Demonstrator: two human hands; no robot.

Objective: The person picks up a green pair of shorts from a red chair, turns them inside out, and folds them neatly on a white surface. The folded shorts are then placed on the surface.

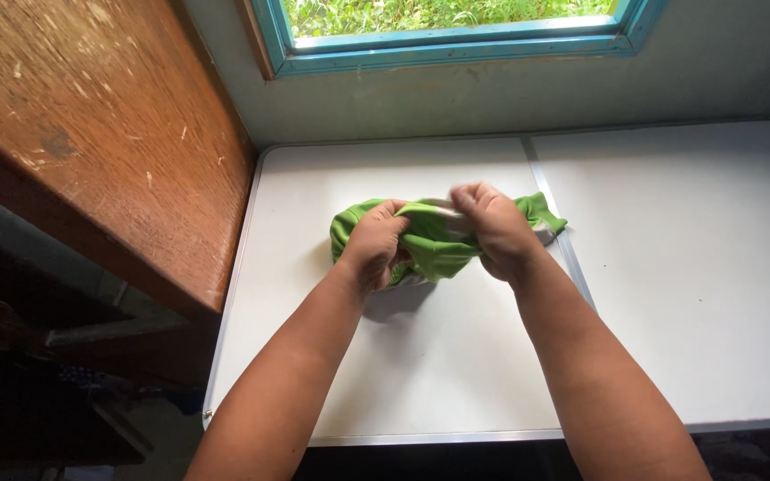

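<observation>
A bunched green cloth (pixel 434 245) with pale grey-white parts is held just above the white folding table (pixel 670 267), near its middle seam. My left hand (pixel 373 248) grips the cloth's left side with closed fingers. My right hand (pixel 495 227) pinches the cloth's top edge on the right. One green end (pixel 541 214) sticks out past my right hand. The cloth's shadow falls on the table below my left wrist.
A worn brown wooden panel (pixel 91 125) stands close along the table's left edge. A blue-framed window (pixel 456 44) sits in the grey wall behind. Dark clutter lies on the floor at lower left (pixel 20 356).
</observation>
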